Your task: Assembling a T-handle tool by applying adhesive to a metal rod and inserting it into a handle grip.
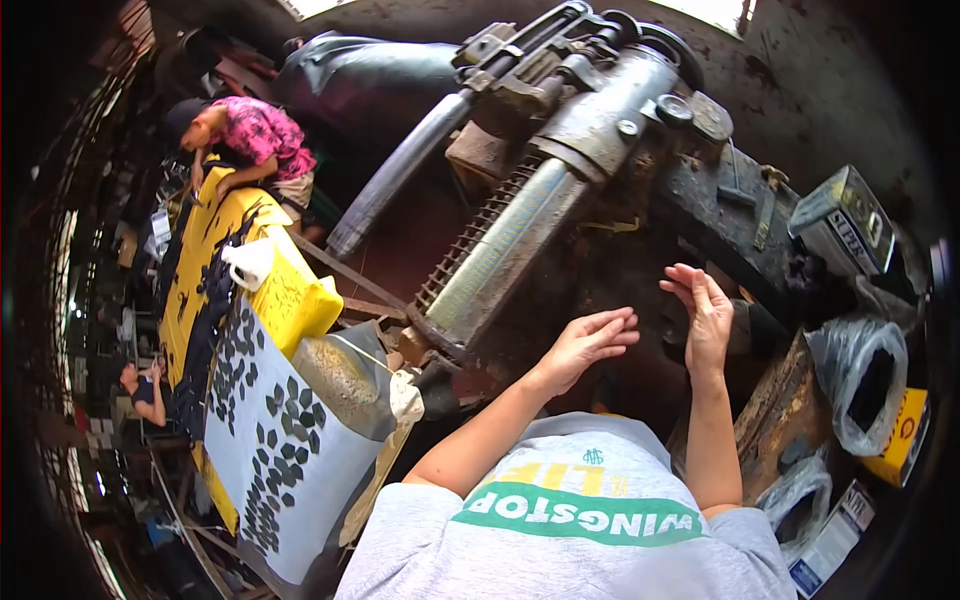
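Both of my hands are raised in front of my chest, apart from each other. My left hand (592,345) has its fingers stretched out side by side, and nothing shows in it. Beside it, my right hand (704,318) is held upright with its fingers extended and slightly bent; it also looks bare. Neither hand touches anything. Nearest to them, beyond my left hand, is a large worn metal machine (600,110) with a thick column (510,250) and a ribbed strip along it. Dark, shadowed space lies behind my fingers.
At left, small black pieces (285,440) cover a pale sheet (235,480), near yellow material (300,300) and a white jug (250,263). A person (255,140) leans over its far end; another (150,395) is farther left. At right are a tin (845,222), plastic bags (850,400) and a yellow box (903,437).
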The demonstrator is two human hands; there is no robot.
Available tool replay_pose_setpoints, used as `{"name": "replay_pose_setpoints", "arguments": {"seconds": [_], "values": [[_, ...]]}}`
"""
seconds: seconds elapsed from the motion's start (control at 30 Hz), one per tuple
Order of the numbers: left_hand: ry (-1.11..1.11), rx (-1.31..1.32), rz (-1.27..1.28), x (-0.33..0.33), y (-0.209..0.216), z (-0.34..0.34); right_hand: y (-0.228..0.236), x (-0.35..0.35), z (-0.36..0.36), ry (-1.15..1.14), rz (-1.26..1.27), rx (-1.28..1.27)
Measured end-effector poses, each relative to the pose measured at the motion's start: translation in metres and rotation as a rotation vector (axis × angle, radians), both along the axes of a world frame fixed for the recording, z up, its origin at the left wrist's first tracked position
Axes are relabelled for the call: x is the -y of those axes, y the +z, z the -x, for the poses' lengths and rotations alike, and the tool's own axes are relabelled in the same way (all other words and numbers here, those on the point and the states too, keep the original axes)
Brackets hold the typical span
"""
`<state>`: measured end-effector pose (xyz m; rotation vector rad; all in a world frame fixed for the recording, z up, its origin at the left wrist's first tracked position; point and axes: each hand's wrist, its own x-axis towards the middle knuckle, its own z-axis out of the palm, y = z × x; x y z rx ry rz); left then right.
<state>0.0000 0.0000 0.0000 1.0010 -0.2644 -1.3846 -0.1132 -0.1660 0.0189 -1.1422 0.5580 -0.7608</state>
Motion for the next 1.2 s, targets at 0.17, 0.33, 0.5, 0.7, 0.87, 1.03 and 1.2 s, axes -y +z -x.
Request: {"name": "replay_pose_setpoints", "arguments": {"seconds": [0.17,0.33,0.5,0.7,0.87,1.03,1.2], "values": [[0.128,0.186,-0.219,-0.056,-0.026,-0.029,0.001,-0.012,-0.009,-0.031,0.17,-0.147],[0.23,0.167,-0.31,-0.106,-0.048,-0.035,0.011,-0.036,-0.029,-0.02,0.224,-0.168],[0.505,0.265,-0.231,-0.131,-0.095,-0.032,0.013,-0.049,-0.045,0.152,0.259,-0.086],[0.674,0.339,-0.191,-0.142,-0.086,-0.039,0.009,-0.057,-0.046,0.124,0.389,-0.246],[0.636,0.325,-0.239,-0.157,-0.094,-0.044,0.013,-0.067,-0.052,0.143,0.7,-0.407],[0.475,0.247,-0.205,-0.142,-0.089,-0.044,0.012,-0.062,-0.036,0.106,0.745,-0.458],[0.263,0.284,-0.198,-0.125,-0.08,-0.047,0.009,-0.054,-0.022,0.054,0.786,-0.488]]}}
